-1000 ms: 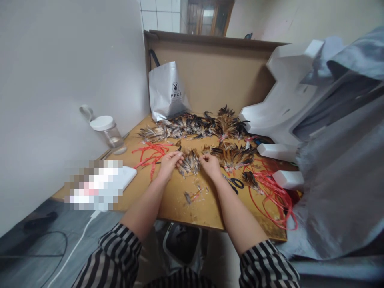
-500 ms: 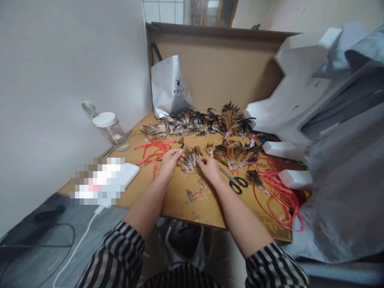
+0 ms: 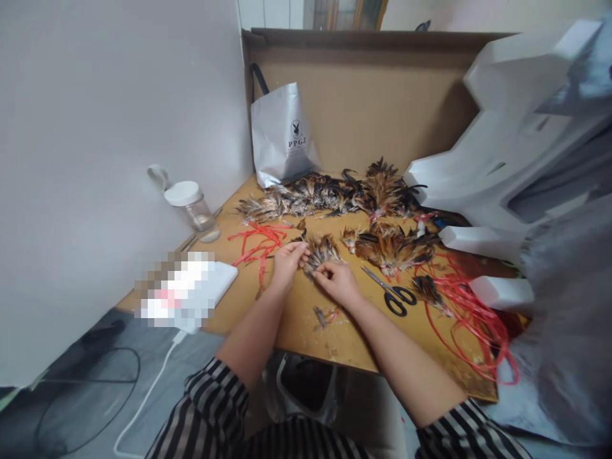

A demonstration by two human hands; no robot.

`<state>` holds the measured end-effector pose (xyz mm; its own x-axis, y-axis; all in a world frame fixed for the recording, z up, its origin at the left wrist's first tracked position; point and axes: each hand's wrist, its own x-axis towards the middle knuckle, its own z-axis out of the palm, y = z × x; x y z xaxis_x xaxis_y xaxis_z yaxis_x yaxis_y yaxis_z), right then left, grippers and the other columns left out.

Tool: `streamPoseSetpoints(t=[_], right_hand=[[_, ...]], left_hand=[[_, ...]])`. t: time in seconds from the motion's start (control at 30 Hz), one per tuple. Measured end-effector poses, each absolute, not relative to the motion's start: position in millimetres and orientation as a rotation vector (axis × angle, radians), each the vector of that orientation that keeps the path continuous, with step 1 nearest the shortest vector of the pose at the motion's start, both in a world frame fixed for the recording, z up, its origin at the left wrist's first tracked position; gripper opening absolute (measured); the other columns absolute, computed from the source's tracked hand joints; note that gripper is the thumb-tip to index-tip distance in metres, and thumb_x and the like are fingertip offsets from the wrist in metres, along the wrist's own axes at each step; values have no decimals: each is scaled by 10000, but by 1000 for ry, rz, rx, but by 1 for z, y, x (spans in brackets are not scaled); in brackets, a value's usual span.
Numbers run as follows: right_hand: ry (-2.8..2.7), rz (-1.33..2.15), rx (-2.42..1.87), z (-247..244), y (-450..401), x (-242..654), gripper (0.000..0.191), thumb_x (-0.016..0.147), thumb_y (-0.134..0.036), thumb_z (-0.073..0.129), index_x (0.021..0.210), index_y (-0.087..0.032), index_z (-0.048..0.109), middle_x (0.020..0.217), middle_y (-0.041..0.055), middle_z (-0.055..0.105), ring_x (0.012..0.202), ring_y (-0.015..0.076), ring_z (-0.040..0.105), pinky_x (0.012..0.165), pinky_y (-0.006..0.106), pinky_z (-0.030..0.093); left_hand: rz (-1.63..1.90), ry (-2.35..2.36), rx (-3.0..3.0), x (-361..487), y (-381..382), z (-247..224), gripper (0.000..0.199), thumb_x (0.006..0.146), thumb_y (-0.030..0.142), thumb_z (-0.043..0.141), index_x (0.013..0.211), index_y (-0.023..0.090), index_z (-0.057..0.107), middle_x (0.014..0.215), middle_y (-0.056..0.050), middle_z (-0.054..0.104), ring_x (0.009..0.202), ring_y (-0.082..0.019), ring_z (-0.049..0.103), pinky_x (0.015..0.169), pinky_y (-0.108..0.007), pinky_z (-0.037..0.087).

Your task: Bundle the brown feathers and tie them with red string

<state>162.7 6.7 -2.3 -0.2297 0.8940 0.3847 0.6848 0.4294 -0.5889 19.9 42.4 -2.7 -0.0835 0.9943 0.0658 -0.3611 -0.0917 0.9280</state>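
"So, what does the head view show?"

"Left hand (image 3: 288, 262) and right hand (image 3: 338, 282), both narrowed, flank a feather bunch (image 3: 323, 250) on the desk (image 3: 300, 335), perhaps steadying it (whether they pinch it, I can't tell)."

"And the scissors (image 3: 392, 293)?"

"Beside the right hand, probably for reach; smooth black loops against soft, ragged plumage."

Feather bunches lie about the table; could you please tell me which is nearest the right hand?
The brown-grey bunch between the left hand and right hand, left of the scissors; the others lie farther off, behind it or rightward.
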Motion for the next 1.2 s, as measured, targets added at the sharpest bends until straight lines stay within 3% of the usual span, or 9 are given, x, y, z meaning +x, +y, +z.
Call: streamPoseSetpoints(t=[0.1,0.23,0.4,0.63,0.9,1.2], right_hand=[[-2139,330,-1414,2,1,155,201,715,-374,551,727,-187,625,670,25,610,608,136,515,563,232,335],[-2238,273,-1552,6,-2,148,174,743,-271,483,711,-192,634,746,52,648,675,162,560,588,248,339],[-2233,311,-1582,5,-1,150,177,720,-263,483,679,-194,641,691,55,649,639,164,561,577,250,341],[-1791,875,-1415,1,8,159,169,640,-302,541,622,-145,598,508,-9,527,436,80,396,447,206,296],[-1033,1452,-1059,19,17,169,247,558,-344,676,633,-160,528,378,-109,277,333,23,170,351,182,104],[-965,1474,-934,14,16,166,252,581,-348,694,641,-157,540,387,-92,345,333,17,195,339,170,108]], left_hand=[[1466,975,961,22,40,1,245,633,320,646,751,107,614,600,-16,581,455,-53,462,405,-169,302],[1450,1014,977,23,36,8,218,633,311,641,709,109,607,582,-14,579,443,-52,454,402,-172,295],[1478,996,978,22,35,10,202,639,299,633,711,112,610,580,-17,580,443,-54,458,406,-175,297],[1491,958,990,21,36,10,215,635,311,644,705,111,610,593,-25,588,446,-54,467,405,-174,304],[1410,837,988,23,32,8,247,646,343,645,756,123,622,641,-20,592,451,-41,453,383,-164,265],[1112,740,1050,24,24,15,233,640,315,666,739,109,623,681,-55,624,473,-45,467,408,-161,297]])
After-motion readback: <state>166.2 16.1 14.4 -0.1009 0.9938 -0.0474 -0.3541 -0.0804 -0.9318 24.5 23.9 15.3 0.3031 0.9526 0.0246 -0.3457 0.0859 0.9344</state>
